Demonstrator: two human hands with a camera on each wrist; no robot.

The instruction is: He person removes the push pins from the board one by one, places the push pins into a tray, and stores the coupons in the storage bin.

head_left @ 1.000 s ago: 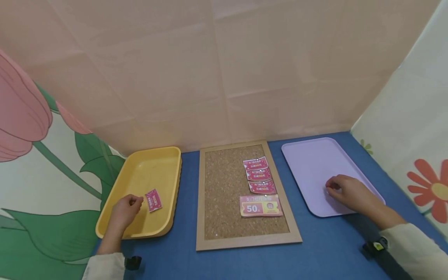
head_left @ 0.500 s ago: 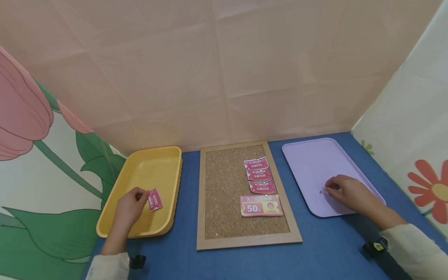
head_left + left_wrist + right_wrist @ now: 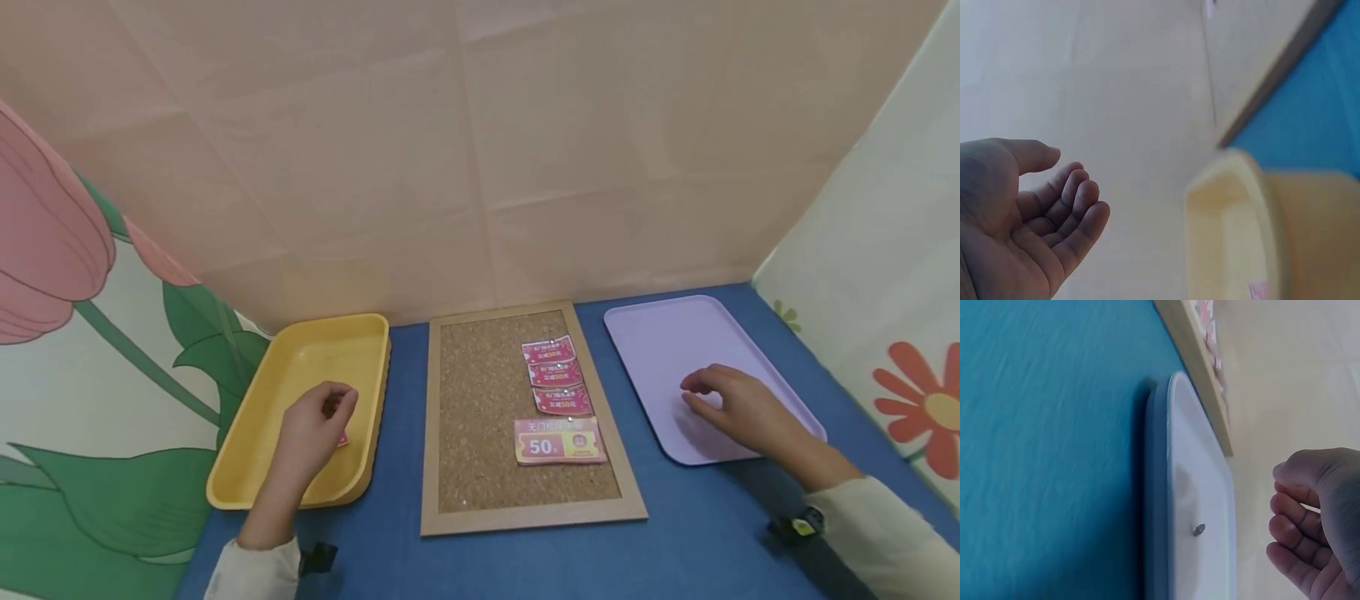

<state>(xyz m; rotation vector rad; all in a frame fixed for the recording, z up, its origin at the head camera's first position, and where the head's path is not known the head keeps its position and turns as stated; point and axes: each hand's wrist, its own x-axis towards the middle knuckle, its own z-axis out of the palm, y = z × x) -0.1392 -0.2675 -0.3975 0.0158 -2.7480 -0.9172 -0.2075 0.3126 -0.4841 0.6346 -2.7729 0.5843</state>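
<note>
In the head view my left hand (image 3: 311, 429) hovers over the yellow tray (image 3: 307, 354), hiding most of a small pink coupon (image 3: 342, 438) lying in it. The left wrist view shows that hand's thumb and fingers loosely bent and apart, with nothing between them. My right hand (image 3: 742, 408) is above the purple tray (image 3: 660, 333). Its fingers are relaxed, the thumb apart from the forefinger, and no held thing shows. A small metal thumbtack (image 3: 1199, 530) lies on that tray in the right wrist view; in the head view I cannot make it out.
Between the trays lies a wood-framed cork board (image 3: 480, 400). Several small pink coupons (image 3: 555, 375) are pinned at its upper right, with a larger 50 coupon (image 3: 558, 442) below. Blue cloth (image 3: 525, 567) covers the table; a beige sheet (image 3: 375, 167) rises behind.
My left hand has moved right and away from me over the coupon, covering it. My right hand has shifted slightly, and its thumb and forefinger have spread apart.
</note>
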